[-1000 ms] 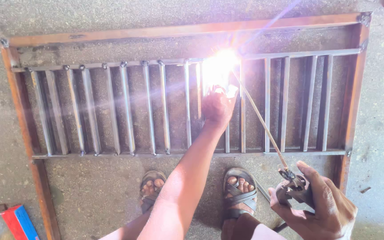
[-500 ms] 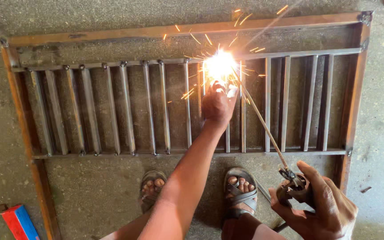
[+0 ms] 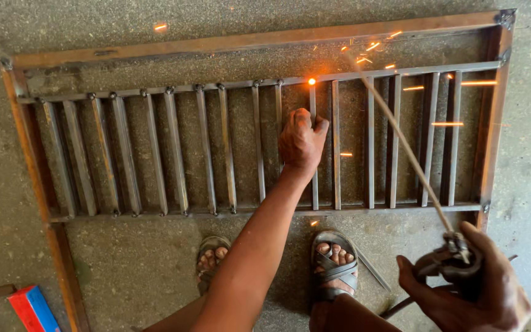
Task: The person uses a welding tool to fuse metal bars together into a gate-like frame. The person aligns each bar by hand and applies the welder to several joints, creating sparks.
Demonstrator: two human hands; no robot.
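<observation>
Our left hand clamps an upright grille bar; our right hand grips the electrode holder, whose rod slants up-left over the grille. Sandalled feet stand below.

A red and blue box is seen lying on the concrete floor, far down and to the left of the fingers, beside a small brown block. Two sandalled feet are planted on the floor just below the fingers. Orange sparks are scattered above and right of them.
</observation>
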